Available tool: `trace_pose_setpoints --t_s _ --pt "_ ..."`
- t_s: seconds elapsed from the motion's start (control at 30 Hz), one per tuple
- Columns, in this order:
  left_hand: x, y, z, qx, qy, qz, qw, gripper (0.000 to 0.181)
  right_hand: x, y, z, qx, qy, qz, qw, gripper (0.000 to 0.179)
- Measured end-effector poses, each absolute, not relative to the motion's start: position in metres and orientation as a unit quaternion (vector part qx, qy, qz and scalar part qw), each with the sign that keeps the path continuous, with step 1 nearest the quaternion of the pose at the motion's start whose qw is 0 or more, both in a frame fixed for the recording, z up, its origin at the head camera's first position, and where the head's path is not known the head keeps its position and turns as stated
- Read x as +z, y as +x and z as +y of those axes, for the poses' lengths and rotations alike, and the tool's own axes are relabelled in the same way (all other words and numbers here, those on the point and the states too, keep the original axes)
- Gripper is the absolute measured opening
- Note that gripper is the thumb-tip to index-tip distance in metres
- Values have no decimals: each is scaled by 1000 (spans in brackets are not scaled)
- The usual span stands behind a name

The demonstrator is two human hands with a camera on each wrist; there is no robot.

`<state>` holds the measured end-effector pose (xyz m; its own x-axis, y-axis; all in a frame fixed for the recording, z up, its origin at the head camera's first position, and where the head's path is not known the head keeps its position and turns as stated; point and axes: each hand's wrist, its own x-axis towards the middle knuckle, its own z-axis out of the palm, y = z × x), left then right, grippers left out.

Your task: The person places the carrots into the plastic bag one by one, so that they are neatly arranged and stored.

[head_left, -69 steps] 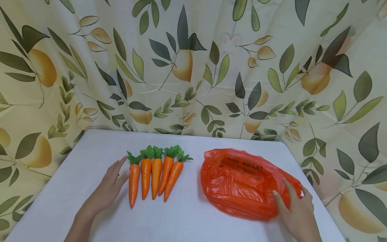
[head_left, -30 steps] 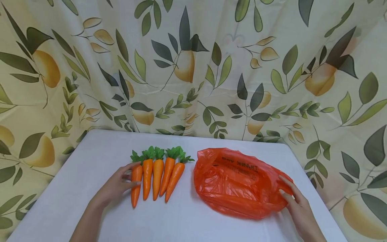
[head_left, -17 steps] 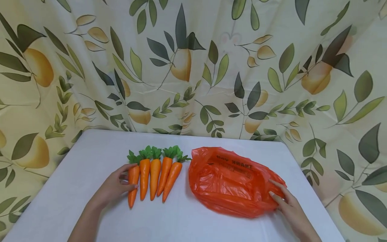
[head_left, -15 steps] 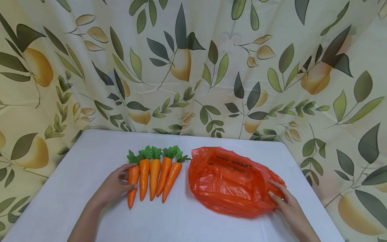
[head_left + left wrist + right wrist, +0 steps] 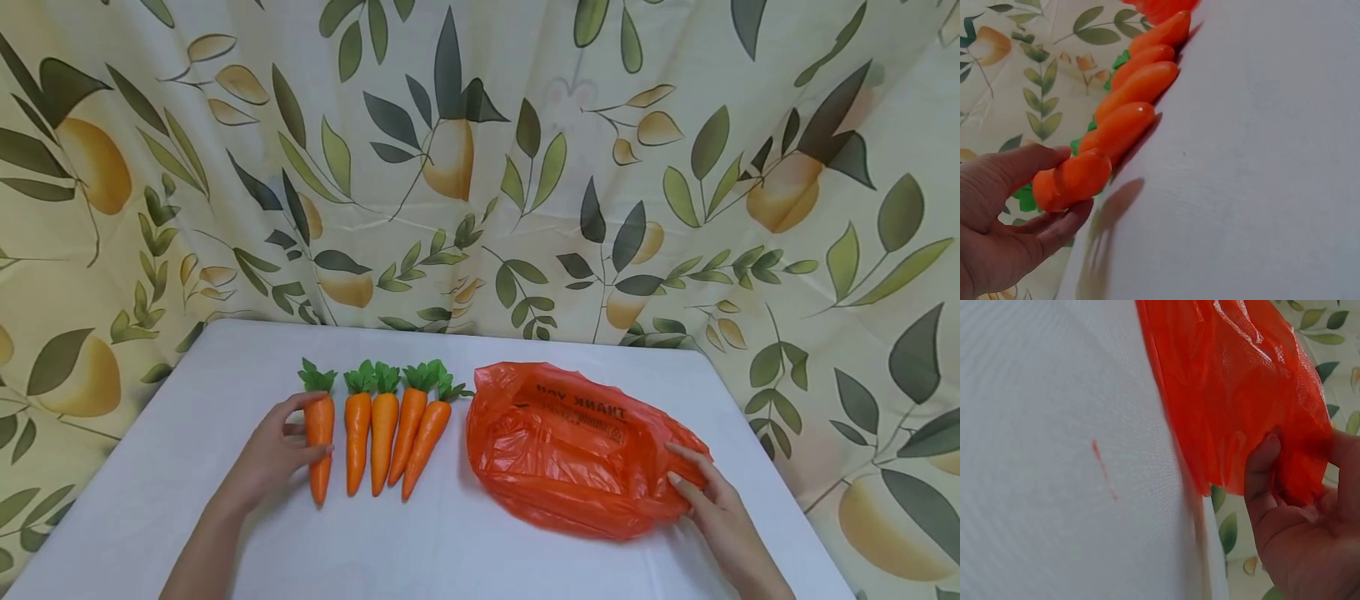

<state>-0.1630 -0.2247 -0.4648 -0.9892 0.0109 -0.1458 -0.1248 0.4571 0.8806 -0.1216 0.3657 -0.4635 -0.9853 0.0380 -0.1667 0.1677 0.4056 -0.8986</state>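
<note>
My left hand (image 5: 268, 450) pinches an orange carrot (image 5: 320, 433) with a green leafy top between thumb and fingers. In the left wrist view that carrot (image 5: 1072, 180) is held above the white surface, its shadow below it. Several more carrots (image 5: 384, 442) lie side by side just to its right, tops pointing away. Farther right, a red plastic bag (image 5: 577, 467) printed with THANK YOU lies spread on the table. The right hand (image 5: 716, 504) grips the bag's right end; in the right wrist view thumb and fingers hold the crumpled film (image 5: 1300, 469).
A white-covered table (image 5: 420, 558) carries everything. Behind it hangs a curtain (image 5: 480, 208) patterned with leaves and fruit. A small red mark (image 5: 1104, 469) shows on the white cloth in the right wrist view.
My left hand reached the leftmost carrot, took hold of it and lifted it slightly left, away from the others. The bag slid left with my right hand, then stayed still.
</note>
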Motion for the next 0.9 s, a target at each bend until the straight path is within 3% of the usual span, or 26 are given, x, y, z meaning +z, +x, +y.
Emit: trace_pose_setpoints --t_s 0.9 --pt "-422 -173 -183 529 23 847 30 73 -464 -122 366 -551 66 829 70 57"
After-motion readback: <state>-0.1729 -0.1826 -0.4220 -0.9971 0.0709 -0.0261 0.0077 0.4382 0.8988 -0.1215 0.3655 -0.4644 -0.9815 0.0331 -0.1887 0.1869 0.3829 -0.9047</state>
